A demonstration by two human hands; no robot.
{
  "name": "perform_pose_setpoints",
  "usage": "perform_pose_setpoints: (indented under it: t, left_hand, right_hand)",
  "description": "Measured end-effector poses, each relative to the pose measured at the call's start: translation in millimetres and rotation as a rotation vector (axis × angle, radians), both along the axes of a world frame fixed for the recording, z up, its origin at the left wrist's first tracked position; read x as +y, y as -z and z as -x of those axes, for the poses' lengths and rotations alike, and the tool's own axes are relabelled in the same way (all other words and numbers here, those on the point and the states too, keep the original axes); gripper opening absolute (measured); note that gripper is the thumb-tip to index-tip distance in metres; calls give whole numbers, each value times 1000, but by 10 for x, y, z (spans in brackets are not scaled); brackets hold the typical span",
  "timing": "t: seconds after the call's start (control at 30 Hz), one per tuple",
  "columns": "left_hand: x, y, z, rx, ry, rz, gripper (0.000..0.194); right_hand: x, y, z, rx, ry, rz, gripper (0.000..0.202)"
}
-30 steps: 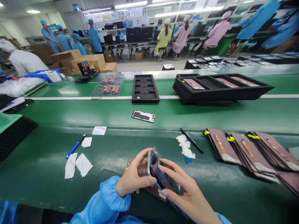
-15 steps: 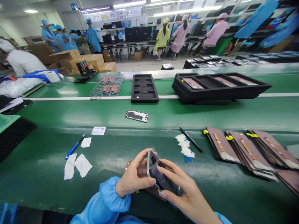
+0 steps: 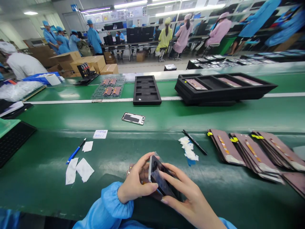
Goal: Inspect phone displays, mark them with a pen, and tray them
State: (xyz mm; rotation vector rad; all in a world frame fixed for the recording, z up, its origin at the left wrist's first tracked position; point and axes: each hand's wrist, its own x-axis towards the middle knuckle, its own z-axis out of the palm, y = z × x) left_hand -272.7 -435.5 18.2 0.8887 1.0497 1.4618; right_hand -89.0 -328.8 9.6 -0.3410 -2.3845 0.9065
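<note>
Between my hands is a dark smartphone [image 3: 164, 183] with a silver edge, tilted up on its side above the bench, a clear film showing at its top. My left hand [image 3: 139, 178] grips its near left end, thumb along the edge and fingers behind. Across its dark face lie the fingers of my right hand [image 3: 184, 190], with the thumb at the lower edge. Partly hidden behind my left hand, a pinkish-brown panel [image 3: 129, 168] rests on the bench.
Stacks of pinkish-brown panels [image 3: 252, 149] lie right, near a black pen [image 3: 195, 142] and white scraps [image 3: 188, 148]. Left are a blue pen [image 3: 76, 151] and paper pieces [image 3: 85, 169]. A phone back part [image 3: 133, 118] lies ahead, before black trays [image 3: 147, 98].
The phone back part on the green belt has shifted left. In my hands the smartphone has moved very slightly left; both hands keep their hold.
</note>
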Motion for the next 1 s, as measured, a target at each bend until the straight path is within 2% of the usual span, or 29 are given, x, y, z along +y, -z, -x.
perform_pose_setpoints:
  t: [1.0]
  left_hand:
    - [-54,-62,1,91,32,-45,85]
  right_hand:
    - [-50,-57,-47,35,-20,-136,56]
